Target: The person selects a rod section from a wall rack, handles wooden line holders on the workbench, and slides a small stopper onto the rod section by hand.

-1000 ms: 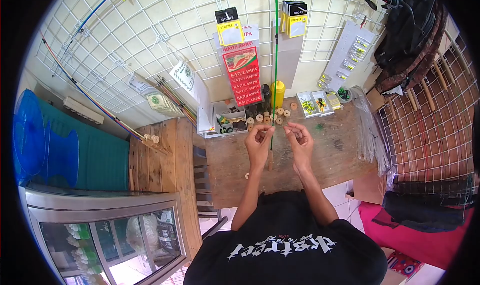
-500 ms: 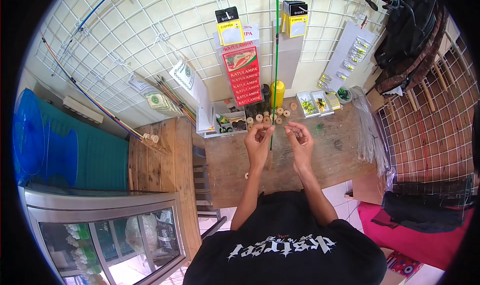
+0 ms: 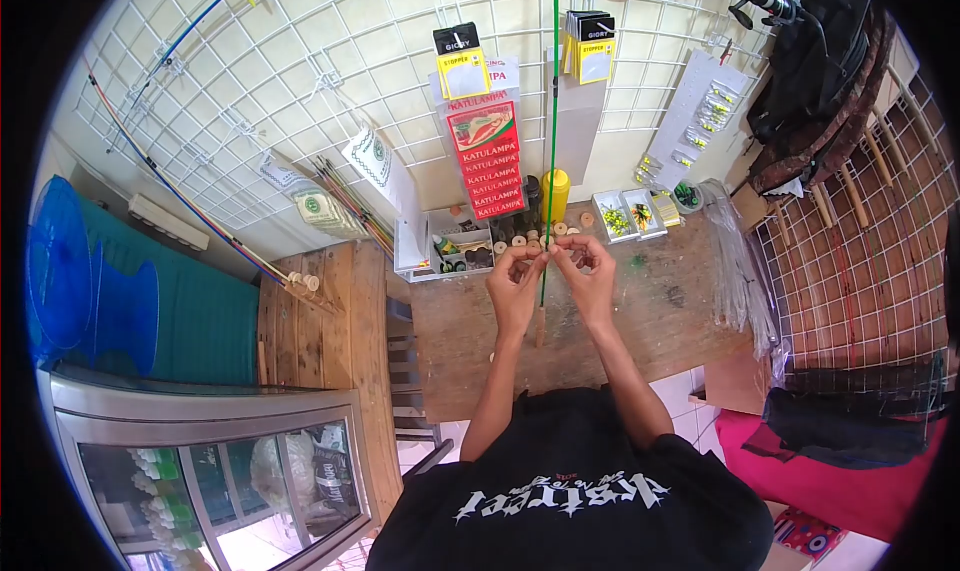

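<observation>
A thin green fishing rod (image 3: 555, 136) with a dark band stands upright in front of me, its brownish lower end (image 3: 541, 326) down by the bench. My left hand (image 3: 513, 286) is closed in a pinch on the rod from the left. From the right, my right hand (image 3: 588, 279) meets it there, thumb and fingertips pressed together at the rod. The fingertips of both hands touch or nearly touch, and whatever fine thing may lie between them is hidden. Just behind the hands lie several small round wooden pieces (image 3: 560, 230) with holes.
The wooden bench (image 3: 660, 301) carries a yellow bottle (image 3: 556, 193), a divided box (image 3: 465, 256) and white trays of small lures (image 3: 615, 216). Red packets (image 3: 488, 171) hang on the white wire grid (image 3: 330, 31). A glass-topped case (image 3: 230, 491) stands at left.
My right hand has moved left and slightly up, from apart to meeting my left fingertips at the rod. My left hand has stayed nearly in place; the view has shifted slightly.
</observation>
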Available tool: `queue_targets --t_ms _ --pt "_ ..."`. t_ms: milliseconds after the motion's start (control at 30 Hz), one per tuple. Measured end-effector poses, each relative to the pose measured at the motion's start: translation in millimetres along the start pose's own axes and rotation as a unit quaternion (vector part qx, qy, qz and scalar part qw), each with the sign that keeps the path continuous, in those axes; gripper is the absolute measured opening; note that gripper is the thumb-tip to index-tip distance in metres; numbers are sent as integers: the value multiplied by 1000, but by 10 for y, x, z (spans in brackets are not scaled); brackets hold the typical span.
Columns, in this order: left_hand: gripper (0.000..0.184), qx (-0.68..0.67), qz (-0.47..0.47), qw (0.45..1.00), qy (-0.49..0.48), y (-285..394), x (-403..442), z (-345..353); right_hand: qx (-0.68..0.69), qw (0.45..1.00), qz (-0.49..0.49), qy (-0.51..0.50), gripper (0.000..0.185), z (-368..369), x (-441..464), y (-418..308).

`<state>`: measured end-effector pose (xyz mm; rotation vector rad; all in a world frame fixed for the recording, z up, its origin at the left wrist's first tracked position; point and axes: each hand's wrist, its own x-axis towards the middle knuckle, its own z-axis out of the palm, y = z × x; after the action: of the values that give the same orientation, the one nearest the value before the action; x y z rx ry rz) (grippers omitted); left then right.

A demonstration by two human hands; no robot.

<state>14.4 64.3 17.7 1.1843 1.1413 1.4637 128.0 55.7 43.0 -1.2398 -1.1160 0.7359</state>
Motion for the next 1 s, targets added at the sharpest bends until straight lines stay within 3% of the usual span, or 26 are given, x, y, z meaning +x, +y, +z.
queue_targets --t_ms 267,567,1000 --pt "16 29 25 999 15 86 45 21 -9 999 -36 -11 16 83 79 18" --pt "23 105 103 989 -4 236 80 3 -28 998 -1 -64 16 24 137 57" --pt "29 128 122 984 -33 293 125 -27 137 978 66 -145 14 -51 222 22"
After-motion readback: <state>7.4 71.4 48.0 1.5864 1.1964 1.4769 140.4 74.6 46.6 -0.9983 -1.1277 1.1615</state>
